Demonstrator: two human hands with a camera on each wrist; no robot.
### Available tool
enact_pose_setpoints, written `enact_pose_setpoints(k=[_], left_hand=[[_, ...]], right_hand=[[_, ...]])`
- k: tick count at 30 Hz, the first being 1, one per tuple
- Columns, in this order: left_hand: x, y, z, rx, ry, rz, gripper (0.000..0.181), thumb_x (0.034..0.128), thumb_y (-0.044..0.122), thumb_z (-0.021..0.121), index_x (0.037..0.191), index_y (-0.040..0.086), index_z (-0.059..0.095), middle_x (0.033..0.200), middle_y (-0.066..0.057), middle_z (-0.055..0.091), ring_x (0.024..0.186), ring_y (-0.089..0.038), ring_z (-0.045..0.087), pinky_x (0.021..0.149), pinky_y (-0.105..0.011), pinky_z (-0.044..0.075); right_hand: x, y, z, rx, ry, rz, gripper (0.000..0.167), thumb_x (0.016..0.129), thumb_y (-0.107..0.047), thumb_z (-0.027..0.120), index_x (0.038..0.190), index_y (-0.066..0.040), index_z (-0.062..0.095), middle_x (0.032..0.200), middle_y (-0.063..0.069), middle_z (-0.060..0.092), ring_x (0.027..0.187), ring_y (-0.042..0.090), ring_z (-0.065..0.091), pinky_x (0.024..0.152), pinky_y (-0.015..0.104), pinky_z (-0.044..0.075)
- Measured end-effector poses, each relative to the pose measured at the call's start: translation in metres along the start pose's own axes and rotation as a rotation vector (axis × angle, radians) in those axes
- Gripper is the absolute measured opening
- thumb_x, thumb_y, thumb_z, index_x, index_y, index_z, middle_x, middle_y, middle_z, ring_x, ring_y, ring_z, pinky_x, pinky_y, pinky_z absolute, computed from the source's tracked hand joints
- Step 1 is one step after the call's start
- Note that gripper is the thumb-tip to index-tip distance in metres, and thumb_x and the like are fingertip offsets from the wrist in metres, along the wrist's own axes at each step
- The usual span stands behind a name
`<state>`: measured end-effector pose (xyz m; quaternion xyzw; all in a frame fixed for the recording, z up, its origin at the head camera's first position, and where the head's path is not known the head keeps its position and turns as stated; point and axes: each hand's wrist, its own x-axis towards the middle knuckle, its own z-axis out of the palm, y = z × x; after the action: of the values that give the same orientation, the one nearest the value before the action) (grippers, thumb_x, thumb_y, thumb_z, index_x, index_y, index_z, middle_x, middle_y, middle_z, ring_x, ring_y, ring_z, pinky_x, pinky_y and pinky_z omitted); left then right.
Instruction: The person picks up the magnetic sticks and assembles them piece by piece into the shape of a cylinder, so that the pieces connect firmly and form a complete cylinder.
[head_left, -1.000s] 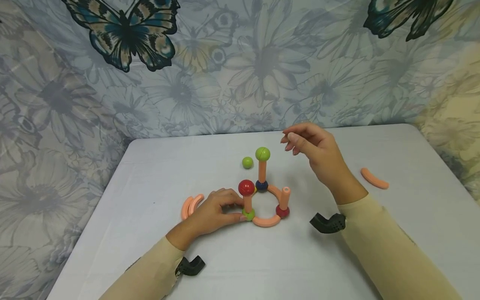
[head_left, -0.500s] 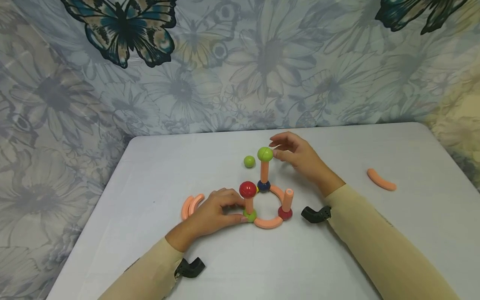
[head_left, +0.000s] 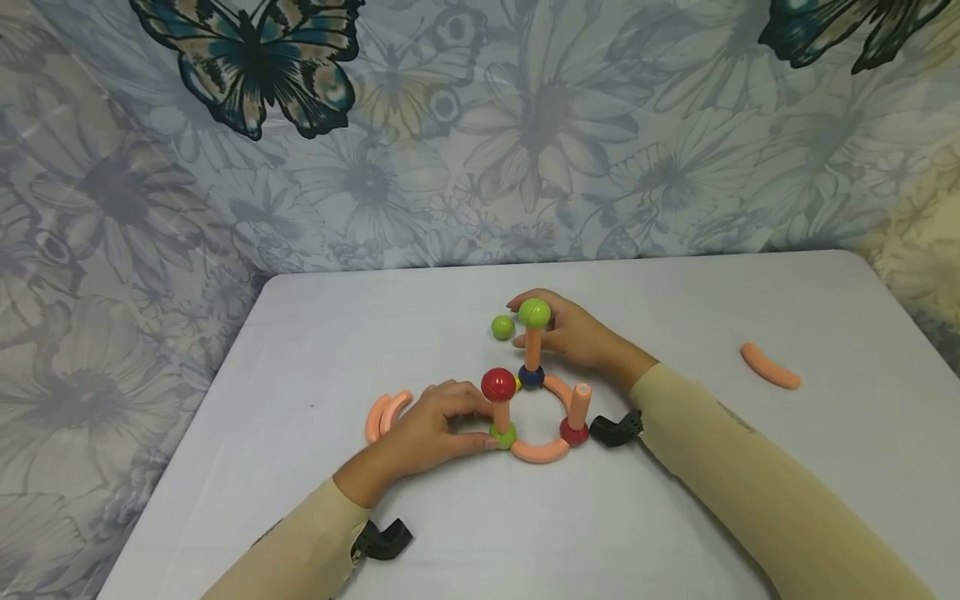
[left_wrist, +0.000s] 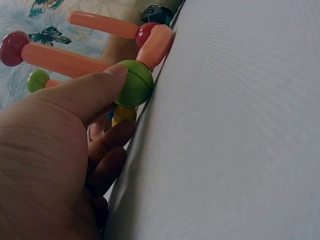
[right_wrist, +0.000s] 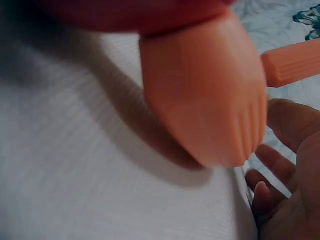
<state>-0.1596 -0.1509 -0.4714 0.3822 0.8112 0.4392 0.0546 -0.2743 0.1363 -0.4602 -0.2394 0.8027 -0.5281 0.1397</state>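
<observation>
With my left hand [head_left: 427, 429] I am pinching the green joint [head_left: 503, 435] on the left side of the orange ring [head_left: 540, 452], which is standing about midway between the table's [head_left: 562, 533] left and right edges. My right hand [head_left: 585, 335] is reaching behind the green-topped stick [head_left: 533, 350], thumb and fingers parting well, gripping nothing that I can see. The loose green ball [head_left: 503, 327] is sitting right by those fingertips, towards the far edge; whether they are touching it I cannot tell.

Only the head view is showing that ball. The left wrist view is revealing a yellow joint [left_wrist: 123, 115] beyond my thumb, of which the head view is giving just a sliver. The right wrist view is bringing a ribbed orange piece [right_wrist: 205, 95] up large.

Open tabletop is spreading from the loose ball to the far left corner. Two curved pieces [head_left: 397, 409] are lying leftward, partly behind my left hand; another curved piece [head_left: 771, 367] is lying towards the right edge.

Compared with a second ago, my right hand is resting lower and farther left, while my left is keeping its pinch.
</observation>
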Motion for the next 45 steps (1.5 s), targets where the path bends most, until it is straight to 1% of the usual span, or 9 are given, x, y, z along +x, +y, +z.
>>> enact_pose_setpoints(k=[3,7,11,17,22,29,35,39,45], left_hand=[[0.000,0.000,0.000,-0.003,0.001,0.000,0.026,0.0937,0.019,0.091,0.118,0.025,0.082,0.116,0.022,0.071,0.111,-0.008,0.063,0.096,-0.038,0.047],[0.000,0.000,0.000,-0.004,0.004,-0.001,0.026,0.0931,0.018,0.091,0.117,0.024,0.082,0.115,0.022,0.071,0.112,-0.009,0.063,0.096,-0.039,0.047],[0.000,0.000,0.001,0.000,0.002,-0.005,0.026,0.0935,0.019,0.091,0.117,0.024,0.082,0.115,0.022,0.071,0.112,-0.008,0.063,0.097,-0.038,0.047],[0.000,0.002,0.002,0.004,0.014,0.015,0.026,0.0923,0.018,0.092,0.116,0.023,0.082,0.115,0.019,0.072,0.113,-0.010,0.064,0.097,-0.039,0.047],[0.000,0.001,0.002,-0.004,0.014,0.008,0.025,0.0925,0.019,0.092,0.116,0.023,0.082,0.114,0.019,0.072,0.112,-0.009,0.064,0.097,-0.039,0.047],[0.000,0.000,0.002,0.008,0.018,0.017,0.025,0.0927,0.019,0.091,0.116,0.022,0.083,0.113,0.018,0.072,0.109,-0.010,0.064,0.094,-0.037,0.049],[0.000,0.002,0.002,0.010,0.019,0.020,0.025,0.0928,0.019,0.091,0.116,0.021,0.083,0.113,0.017,0.072,0.107,-0.011,0.065,0.093,-0.037,0.049],[0.000,0.003,0.003,0.007,0.023,0.011,0.025,0.0929,0.019,0.091,0.116,0.021,0.083,0.113,0.017,0.072,0.107,-0.011,0.065,0.094,-0.037,0.049],[-0.001,0.002,0.003,-0.002,0.031,0.035,0.023,0.0938,0.016,0.090,0.116,0.020,0.083,0.112,0.013,0.073,0.105,-0.015,0.066,0.093,-0.036,0.050]], right_hand=[[0.004,0.002,0.001,-0.045,-0.028,-0.025,0.061,0.096,-0.021,0.087,0.152,-0.015,0.062,0.153,0.003,0.058,0.145,0.026,0.048,0.120,0.056,0.034],[0.008,0.001,0.002,-0.070,-0.077,-0.066,0.058,0.097,-0.018,0.085,0.151,-0.012,0.066,0.154,0.003,0.059,0.150,0.027,0.044,0.124,0.058,0.027],[0.008,0.002,0.003,-0.071,-0.074,-0.066,0.047,0.097,-0.013,0.083,0.142,-0.005,0.071,0.144,0.008,0.066,0.143,0.030,0.052,0.121,0.058,0.033],[0.002,0.001,0.006,-0.111,0.003,-0.004,0.030,0.098,-0.018,0.084,0.125,-0.009,0.076,0.125,0.006,0.071,0.124,0.027,0.062,0.110,0.054,0.045],[-0.005,0.001,0.005,-0.129,0.039,0.003,0.029,0.100,-0.016,0.082,0.127,-0.009,0.074,0.124,0.006,0.072,0.120,0.027,0.063,0.107,0.051,0.048],[-0.028,-0.001,-0.007,-0.070,0.099,0.049,0.033,0.102,-0.018,0.080,0.132,-0.009,0.069,0.124,0.007,0.071,0.113,0.029,0.067,0.097,0.044,0.055],[-0.057,-0.009,-0.024,-0.026,0.158,0.084,0.036,0.102,-0.024,0.082,0.132,-0.010,0.069,0.127,0.007,0.069,0.109,0.029,0.069,0.082,0.039,0.058],[-0.076,-0.019,-0.034,-0.017,0.189,0.043,0.037,0.103,-0.022,0.081,0.135,-0.008,0.069,0.130,0.007,0.069,0.108,0.029,0.069,0.081,0.035,0.057],[-0.101,-0.036,-0.041,-0.017,0.214,-0.051,0.032,0.103,-0.012,0.078,0.134,-0.007,0.068,0.131,0.008,0.067,0.111,0.025,0.069,0.085,0.030,0.059]])
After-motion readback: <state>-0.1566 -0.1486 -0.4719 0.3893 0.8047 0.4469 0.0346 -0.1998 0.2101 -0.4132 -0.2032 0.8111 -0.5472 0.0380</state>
